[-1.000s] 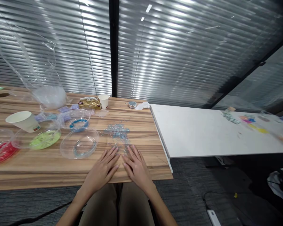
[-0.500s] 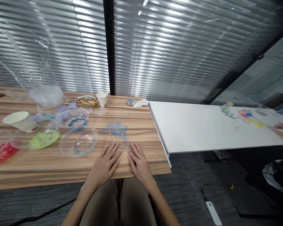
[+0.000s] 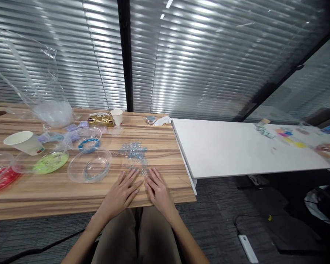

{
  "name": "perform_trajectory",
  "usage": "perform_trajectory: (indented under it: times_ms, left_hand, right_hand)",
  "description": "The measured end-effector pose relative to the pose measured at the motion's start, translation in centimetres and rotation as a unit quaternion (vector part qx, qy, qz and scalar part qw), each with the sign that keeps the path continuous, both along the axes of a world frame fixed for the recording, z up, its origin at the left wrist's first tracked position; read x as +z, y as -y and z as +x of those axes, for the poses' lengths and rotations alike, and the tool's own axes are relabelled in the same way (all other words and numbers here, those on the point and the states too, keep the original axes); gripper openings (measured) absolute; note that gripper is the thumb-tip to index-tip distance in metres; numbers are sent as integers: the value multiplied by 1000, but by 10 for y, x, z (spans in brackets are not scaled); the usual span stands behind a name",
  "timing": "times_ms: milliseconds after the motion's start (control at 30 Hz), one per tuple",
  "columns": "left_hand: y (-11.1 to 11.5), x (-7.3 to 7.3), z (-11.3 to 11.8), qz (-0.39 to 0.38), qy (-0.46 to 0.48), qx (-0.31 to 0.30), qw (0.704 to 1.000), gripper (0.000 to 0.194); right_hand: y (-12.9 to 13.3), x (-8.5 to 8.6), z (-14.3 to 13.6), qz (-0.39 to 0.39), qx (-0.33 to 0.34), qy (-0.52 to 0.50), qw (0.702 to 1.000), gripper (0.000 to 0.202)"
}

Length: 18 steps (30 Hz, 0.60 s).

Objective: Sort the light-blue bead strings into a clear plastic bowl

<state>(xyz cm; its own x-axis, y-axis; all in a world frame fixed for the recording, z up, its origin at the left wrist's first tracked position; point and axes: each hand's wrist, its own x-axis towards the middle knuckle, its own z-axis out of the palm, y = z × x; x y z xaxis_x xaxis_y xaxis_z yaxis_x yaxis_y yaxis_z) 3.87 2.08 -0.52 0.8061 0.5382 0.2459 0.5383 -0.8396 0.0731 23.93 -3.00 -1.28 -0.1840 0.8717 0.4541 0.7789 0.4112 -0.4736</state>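
Note:
Both hands rest on the wooden table (image 3: 57,200) close to its front edge. My left hand (image 3: 122,191) lies with its fingers stretched out, fingertips at the near side of a loose pile of small blue and clear tube-like beads (image 3: 134,151). To its right, my right hand (image 3: 158,189) is also flat, its fingertips at the lower right of the pile. Neither hand grips anything I can see. Left of the pile stands a clear plastic bowl (image 3: 74,172) with some pale blue beads in it. Behind that, another clear bowl (image 3: 100,132) holds brighter blue beads.
Further left are bowls of green pieces (image 3: 51,163) and red pieces (image 3: 2,179), and a tilted paper cup (image 3: 23,142). At the back stand a gold packet (image 3: 101,120), a paper cup (image 3: 117,117) and a crumpled tissue (image 3: 162,121). Another person's hand (image 3: 328,148) is over the white table (image 3: 217,150).
My right hand has shifted slightly left, nearer my left hand and the pile's near end. The view has moved a little. My left hand stays flat.

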Motion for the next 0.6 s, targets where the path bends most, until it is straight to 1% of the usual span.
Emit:
perform_trajectory:
  times_ms: [167,300,400,500,600]
  left_hand:
    - [2,-1,16,-4,-9,5,1000,46]
    - [3,-1,27,-12,1,22,1000,47]
    - [3,1,28,-15,16,32,999,49]
    - [3,1,27,-13,20,35,999,49]
    - [2,0,27,-16,22,35,999,47]
  right_hand:
    - [0,-4,0,-2,-20,-8,1000,34]
    - [-5,-9,8,-16,-43,-38,998,38]
    - [-13,-9,16,-30,-37,-48,998,40]
    - [-20,-6,22,-42,-17,-29,999,38]
    - [-24,-3,21,-47,-5,-4,999,36]
